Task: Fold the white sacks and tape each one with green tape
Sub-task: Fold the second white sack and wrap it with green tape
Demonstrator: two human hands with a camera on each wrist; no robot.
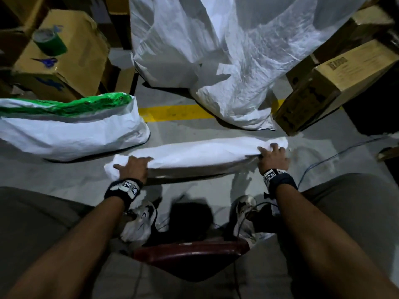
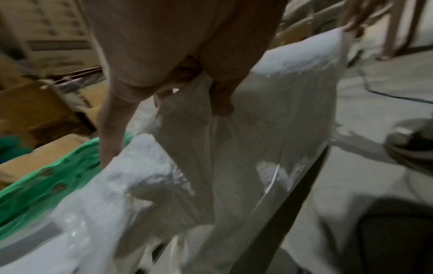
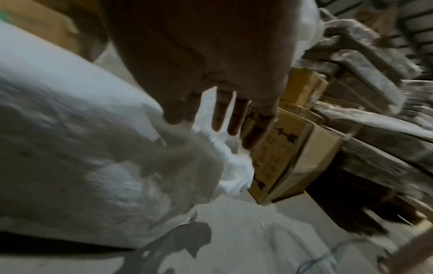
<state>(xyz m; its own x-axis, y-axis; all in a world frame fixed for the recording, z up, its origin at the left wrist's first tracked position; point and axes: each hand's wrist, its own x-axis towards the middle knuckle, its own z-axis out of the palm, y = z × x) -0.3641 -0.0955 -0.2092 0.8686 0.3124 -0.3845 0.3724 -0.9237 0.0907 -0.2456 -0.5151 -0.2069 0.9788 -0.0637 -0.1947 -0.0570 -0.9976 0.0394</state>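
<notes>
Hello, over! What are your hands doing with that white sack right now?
Left hand grips folded sack at one end. Right hand holds the other end, fingers spread. Green tape roll waits on a box. Nothing in the way.

Both wrist views motion-blurred. Left hand fingertips hidden under long folded white woven sack; the right hand's thumb too. Print on tan cardboard box unreadable; green-taped white sack cropped at left edge.
</notes>
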